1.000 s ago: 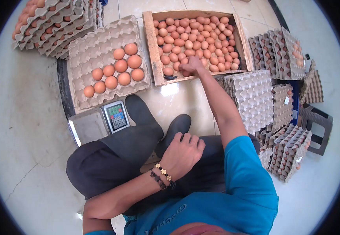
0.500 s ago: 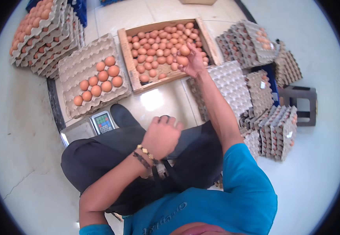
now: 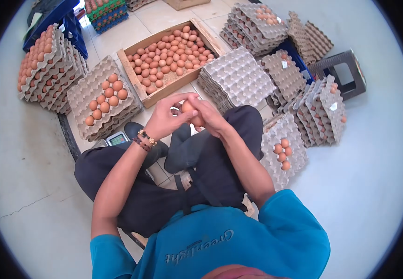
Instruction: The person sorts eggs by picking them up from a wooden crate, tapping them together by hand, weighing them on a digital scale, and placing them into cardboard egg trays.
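Note:
My two hands meet above my lap, in front of the wooden box. My left hand (image 3: 165, 117), with bead bracelets at the wrist, curls its thumb and fingers around a brown egg (image 3: 187, 107). My right hand (image 3: 210, 116) is closed on a second egg (image 3: 196, 121) just below it, partly covered by the fingers. Just beyond the hands, many loose brown eggs lie in the wooden box (image 3: 152, 98). To the left, a grey egg tray (image 3: 83, 95) on a stack carries several eggs in its near-right cups.
Trays full of eggs (image 3: 52, 65) are stacked far left. A digital scale (image 3: 117, 138) sits by my left foot. Right of the box stands a stack of egg trays (image 3: 238, 76). Another tray (image 3: 268, 162) with several eggs lies by my right knee, near a dark stool (image 3: 345, 74).
My right hand has come back from the wooden box with two eggs. My left hand has risen from my lap to meet it and now grips one. The view has shifted.

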{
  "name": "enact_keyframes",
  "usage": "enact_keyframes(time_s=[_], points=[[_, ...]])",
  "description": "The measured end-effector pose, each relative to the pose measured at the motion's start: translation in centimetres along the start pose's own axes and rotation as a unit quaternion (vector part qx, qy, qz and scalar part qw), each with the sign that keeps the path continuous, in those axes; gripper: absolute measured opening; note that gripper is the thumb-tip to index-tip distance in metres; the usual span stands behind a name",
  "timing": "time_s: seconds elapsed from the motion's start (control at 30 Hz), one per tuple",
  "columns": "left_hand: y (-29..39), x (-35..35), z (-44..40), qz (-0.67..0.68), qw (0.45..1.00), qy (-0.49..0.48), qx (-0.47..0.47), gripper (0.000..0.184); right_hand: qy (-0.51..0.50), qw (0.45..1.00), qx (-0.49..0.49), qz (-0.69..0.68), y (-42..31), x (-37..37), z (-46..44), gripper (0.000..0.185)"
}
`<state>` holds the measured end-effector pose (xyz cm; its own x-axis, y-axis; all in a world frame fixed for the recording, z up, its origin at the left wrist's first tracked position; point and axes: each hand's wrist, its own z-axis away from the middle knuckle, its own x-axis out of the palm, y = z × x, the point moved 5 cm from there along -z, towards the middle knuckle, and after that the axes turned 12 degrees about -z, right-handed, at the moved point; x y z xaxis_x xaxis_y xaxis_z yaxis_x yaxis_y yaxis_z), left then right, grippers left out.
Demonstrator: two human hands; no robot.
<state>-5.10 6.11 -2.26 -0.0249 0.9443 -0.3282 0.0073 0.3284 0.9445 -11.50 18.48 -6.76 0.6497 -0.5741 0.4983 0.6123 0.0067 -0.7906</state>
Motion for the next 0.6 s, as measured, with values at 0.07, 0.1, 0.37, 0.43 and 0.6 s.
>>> enact_keyframes(time_s=[0.07,0.1,0.37,0.43,0.6], points=[[-1.5,0.3,0.0,0.091,0.996,-0.013,0.006,0.048,0.02,0.991,-0.006,-0.135,0.3,0.7,1.4,0.058],[-1.1,-0.1,0.3,0.137,0.99,-0.031,-0.029,0.049,-0.001,0.978,0.012,-0.206,0.7,0.8,1.7,0.06],[-2.5,-2.0,2.5,0.453,0.887,-0.024,-0.086,0.061,-0.148,0.887,-0.04,-0.436,0.4,2.0,3.7,0.066],[-2.4,-2.1,3.1,0.517,0.852,-0.022,-0.082,0.063,-0.145,0.872,-0.026,-0.468,0.8,2.1,3.8,0.068],[-2.8,-2.0,4.6,0.602,0.795,-0.019,-0.072,0.067,-0.127,0.862,-0.007,-0.49,1.9,2.6,3.4,0.067]])
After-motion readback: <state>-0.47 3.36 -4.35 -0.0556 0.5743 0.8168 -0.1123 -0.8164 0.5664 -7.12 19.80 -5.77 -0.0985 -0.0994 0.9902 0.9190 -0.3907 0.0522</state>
